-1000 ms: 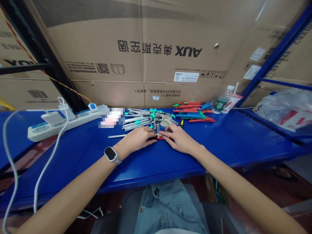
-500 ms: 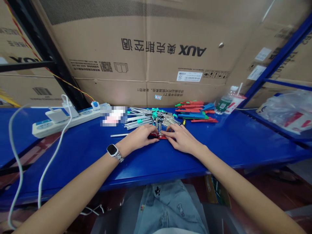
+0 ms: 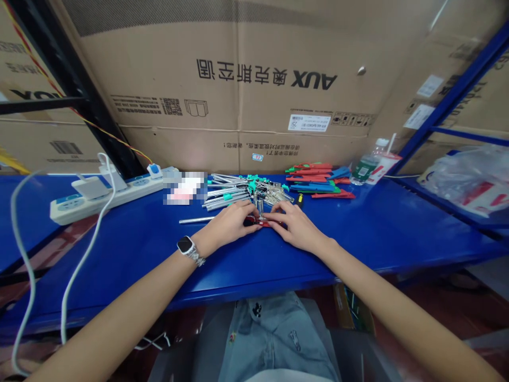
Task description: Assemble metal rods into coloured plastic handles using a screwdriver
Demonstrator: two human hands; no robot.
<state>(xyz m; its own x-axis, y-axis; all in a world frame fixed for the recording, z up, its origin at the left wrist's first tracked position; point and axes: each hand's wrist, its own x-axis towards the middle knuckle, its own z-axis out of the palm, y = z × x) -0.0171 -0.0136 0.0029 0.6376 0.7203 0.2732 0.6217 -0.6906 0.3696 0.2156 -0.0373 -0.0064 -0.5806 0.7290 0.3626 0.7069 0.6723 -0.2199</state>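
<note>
From the head camera, the left hand [image 3: 234,220] and right hand [image 3: 294,223] meet over the blue metal table [image 3: 369,233], with a narrow red plastic piece [image 3: 271,224] low between them. The left thumb and fingertips pinch its left end; the right fingertips close on its right part, and the fingers cover much of it. A small upright silver metal part [image 3: 261,205] stands right by the fingertips; I can't tell whether it's joined to the red piece. A thin silver metal rod [image 3: 194,220] runs out to the left from behind the left hand.

Compared with a second ago, the hands are in nearly the same pose. The left one has edged rightward, baring a bit more of the rod.

Just beyond the fingers, a tangled heap of silver rods with green clips [image 3: 226,196] leaves little room on the far side. Right of it lies a stack of red, blue and green plastic pieces [image 3: 314,180], with a black-and-yellow object [image 3: 299,199] nearer the right hand. Further right, a clear bottle with a green label [image 3: 363,170] is beside a red-and-white cup [image 3: 384,165]. A long white power strip [image 3: 91,209] sits well left, and a big brown cardboard sheet [image 3: 159,63] rises behind everything.
</note>
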